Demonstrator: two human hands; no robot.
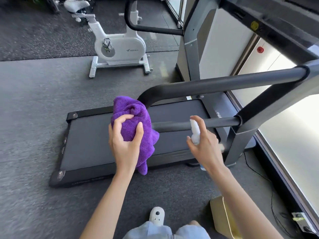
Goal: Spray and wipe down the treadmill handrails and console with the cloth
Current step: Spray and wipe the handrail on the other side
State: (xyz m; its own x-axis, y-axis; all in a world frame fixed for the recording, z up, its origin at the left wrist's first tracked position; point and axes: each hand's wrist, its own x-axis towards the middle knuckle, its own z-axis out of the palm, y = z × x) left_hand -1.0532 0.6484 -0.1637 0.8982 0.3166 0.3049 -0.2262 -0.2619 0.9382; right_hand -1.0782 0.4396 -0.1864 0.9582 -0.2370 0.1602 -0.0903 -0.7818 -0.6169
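Progress looks early to us: we cannot tell which handrail has been wiped, and the console is out of view. Our left hand (125, 135) clutches the purple cloth (133, 121) against the near handrail (195, 125)'s end; our right hand (205, 144) grips the spray bottle (195, 131) just beside that rail.

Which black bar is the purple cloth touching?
The purple cloth covers the thin lower handrail, the straight one level with the hands. The thick curved handrail runs higher up, just behind the cloth.
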